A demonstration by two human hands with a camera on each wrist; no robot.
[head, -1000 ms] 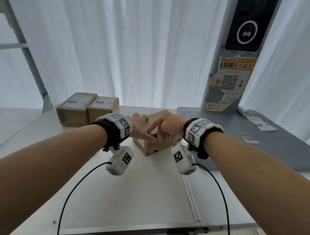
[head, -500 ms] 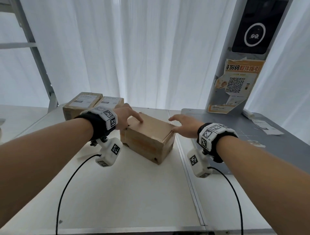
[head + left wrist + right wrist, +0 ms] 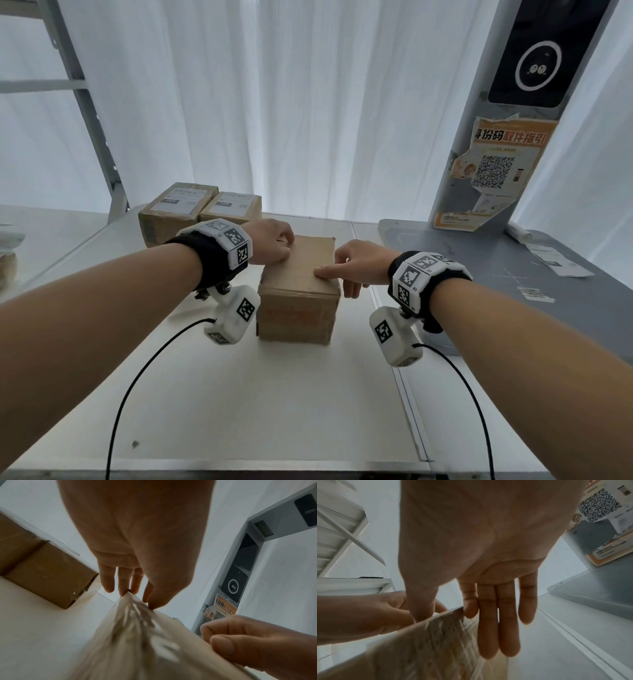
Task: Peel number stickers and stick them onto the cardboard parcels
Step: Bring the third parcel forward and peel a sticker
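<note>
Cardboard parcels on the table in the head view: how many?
3. One parcel sits in the middle between both hands; two labelled parcels sit side by side at the back left. None seem hidden.

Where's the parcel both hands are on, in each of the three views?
Head: the parcel sits centre, between the left hand and the right hand.
Left wrist: parcel, blurred, bottom centre.
Right wrist: parcel, blurred, lower left.
Shared landmark: QR poster.

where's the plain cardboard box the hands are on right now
In the head view the plain box sits mid-table between both hands, just in front and right of the two labelled parcels, left of the grey platform.
</note>
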